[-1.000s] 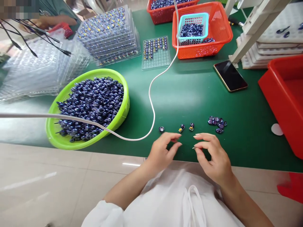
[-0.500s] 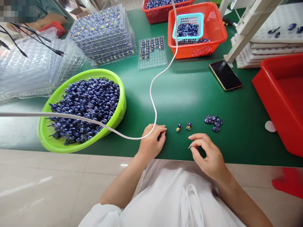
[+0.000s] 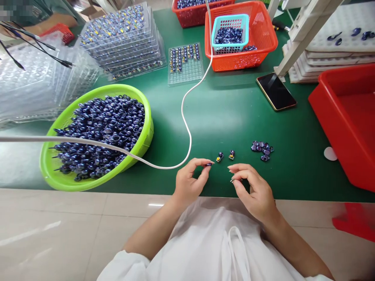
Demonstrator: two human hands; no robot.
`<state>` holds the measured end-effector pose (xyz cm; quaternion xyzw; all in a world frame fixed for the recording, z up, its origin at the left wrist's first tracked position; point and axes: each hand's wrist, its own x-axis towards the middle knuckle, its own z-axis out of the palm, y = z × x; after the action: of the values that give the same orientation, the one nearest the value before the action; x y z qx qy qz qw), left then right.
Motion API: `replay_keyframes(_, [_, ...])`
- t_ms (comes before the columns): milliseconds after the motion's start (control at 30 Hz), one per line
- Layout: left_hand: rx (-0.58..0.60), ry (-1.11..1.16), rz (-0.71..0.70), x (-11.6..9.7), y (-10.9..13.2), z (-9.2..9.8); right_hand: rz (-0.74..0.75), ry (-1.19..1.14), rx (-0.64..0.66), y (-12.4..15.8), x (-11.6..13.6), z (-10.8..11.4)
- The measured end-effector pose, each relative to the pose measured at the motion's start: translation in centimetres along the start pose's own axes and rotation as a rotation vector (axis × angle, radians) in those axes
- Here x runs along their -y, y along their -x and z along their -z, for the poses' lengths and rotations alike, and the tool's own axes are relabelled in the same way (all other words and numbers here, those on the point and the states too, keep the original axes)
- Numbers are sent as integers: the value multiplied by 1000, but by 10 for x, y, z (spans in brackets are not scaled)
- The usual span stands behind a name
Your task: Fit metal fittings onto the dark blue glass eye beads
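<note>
Between the thumb and fingers of my left hand [image 3: 190, 181] is a small, shiny dark blue piece [image 3: 208, 164]. My right hand [image 3: 255, 192] pinches a tiny silvery part [image 3: 232, 180], mostly covered by the fingertips. Just beyond the hands lie two small dark blue pieces with yellow and clear ends, one on the left [image 3: 219, 157] and one on the right [image 3: 231, 155]. Farther right rests a cluster of dark blue oval caps [image 3: 263, 149] on the green table [image 3: 222, 117].
A lime green basket [image 3: 150, 128] heaped with dark blue pieces stands left, crossed by a white cable [image 3: 189, 136]. Behind are stacked clear trays [image 3: 125, 48], a partly filled tray [image 3: 191, 70] and an orange basket [image 3: 265, 35]. A phone [image 3: 276, 91] and red bin [image 3: 331, 105] sit right.
My left hand has lifted slightly and moved right, and the dark blue piece now shows between its fingertips. My right hand keeps its pinch. The whole view has shifted a little.
</note>
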<state>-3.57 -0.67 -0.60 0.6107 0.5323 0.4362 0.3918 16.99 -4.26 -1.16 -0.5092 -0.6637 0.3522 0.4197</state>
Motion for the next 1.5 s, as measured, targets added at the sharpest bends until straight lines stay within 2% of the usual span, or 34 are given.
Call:
replay_keyframes(100, [136,387,236,-11,3,-13,32,-57,-29,-3,7,-5])
replay_keyframes(167, [128,546,283,-13,3,-22,72,-45,-61,-4,11,-8])
replay_keyframes(233, [80,613,281,-13,1,-30,118,4,-103,-4,14,-10])
replay_keyframes(367, [57,507,288,-12,2,-35,201,116,-143,-2,13,-11])
replay_keyframes(500, [106,313,193,-12,5,-34,283,233,-116,0,8,-12])
replay_keyframes(600, [158,247,161,-11,6,-32,296,264,-88,-1,7,-11])
replay_keyframes(700, [198,291,216,-10,5,-29,215,149,-68,-2,9,-7])
replay_keyframes(867, [217,478,305,-5,4,-27,-121,-76,-105,-7,13,4])
replay_keyframes(933, [211,461,254,-4,4,-27,-163,-86,-66,-10,15,7])
replay_keyframes(1067, [241,327,36,-4,-1,-24,-222,-110,34,-16,19,9])
replay_keyframes(1233, [314,212,-199,-2,-9,-16,-301,-106,70,-19,21,10])
replay_keyframes(1400, [361,125,-348,3,-12,-13,-361,-122,120,-20,20,11])
replay_keyframes(1500, [365,119,-380,4,-12,-12,-399,-111,150,-21,21,12])
